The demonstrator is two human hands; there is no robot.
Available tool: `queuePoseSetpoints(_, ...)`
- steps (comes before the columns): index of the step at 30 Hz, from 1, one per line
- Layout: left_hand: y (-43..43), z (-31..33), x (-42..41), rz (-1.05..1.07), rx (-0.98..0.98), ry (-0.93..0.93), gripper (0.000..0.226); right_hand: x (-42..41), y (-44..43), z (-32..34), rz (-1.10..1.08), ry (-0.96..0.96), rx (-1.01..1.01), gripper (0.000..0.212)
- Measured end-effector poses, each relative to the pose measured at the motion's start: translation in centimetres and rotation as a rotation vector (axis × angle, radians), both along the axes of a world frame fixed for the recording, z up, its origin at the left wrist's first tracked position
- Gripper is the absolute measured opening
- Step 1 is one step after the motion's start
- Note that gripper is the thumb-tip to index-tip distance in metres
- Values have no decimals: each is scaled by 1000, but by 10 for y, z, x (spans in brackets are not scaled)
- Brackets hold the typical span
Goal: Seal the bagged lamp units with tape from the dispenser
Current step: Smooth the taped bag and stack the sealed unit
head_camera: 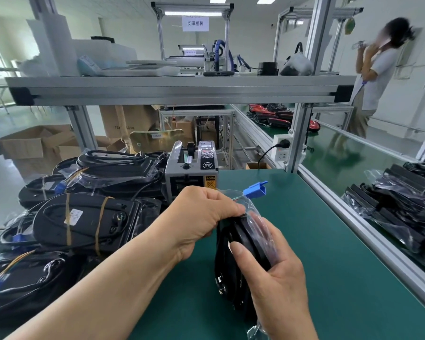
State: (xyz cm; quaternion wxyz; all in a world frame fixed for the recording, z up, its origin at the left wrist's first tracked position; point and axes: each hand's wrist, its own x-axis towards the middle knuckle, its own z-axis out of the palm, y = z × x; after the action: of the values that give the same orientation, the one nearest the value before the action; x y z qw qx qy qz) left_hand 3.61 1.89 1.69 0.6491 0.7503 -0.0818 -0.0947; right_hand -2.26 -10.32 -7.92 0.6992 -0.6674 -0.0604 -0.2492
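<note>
Left hand: we pinch the bag top.
Right hand: we grip the lamp.
Dispenser: just behind our hands.

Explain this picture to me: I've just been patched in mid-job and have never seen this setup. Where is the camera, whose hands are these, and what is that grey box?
There is one picture, taken by a camera on the worker's head, looking forward and down. There is no robot here, and both arms are the person's own. The left hand and the right hand together grip a black lamp unit in a clear plastic bag, held on edge above the green bench mat. The left hand pinches near the bag's top, where a blue plastic connector shows. The grey tape dispenser stands just behind. To its left lies a pile of bagged black lamp units, some with tan bands across them. More bagged units lie beyond the aluminium rail on the right.
</note>
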Motion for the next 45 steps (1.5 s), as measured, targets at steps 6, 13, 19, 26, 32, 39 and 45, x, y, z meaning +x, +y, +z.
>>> queuePoseSetpoints(6,-2,-4,-1,5,-80,-27,21,0,-1,0,-4,5,14,54)
queuePoseSetpoints(13,-3,-7,-1,18,-89,-68,23,1,-1,-1,16,15,36,55)
queuePoseSetpoints(19,-2,-10,-1,39,-52,-142,22,0,0,-2,18,28,40,56)
queuePoseSetpoints(26,-2,-18,-2,126,92,-245,26,-1,3,-3,25,18,37,58)
queuePoseSetpoints(32,-5,-19,0,168,-48,-95,9,-2,4,-2,11,26,7,59)
queuePoseSetpoints(39,-8,-28,-8,96,-140,30,36,2,1,-4,-8,3,11,55)
queuePoseSetpoints(45,-8,-23,-11,88,-272,207,23,1,4,-7,26,-23,30,61)
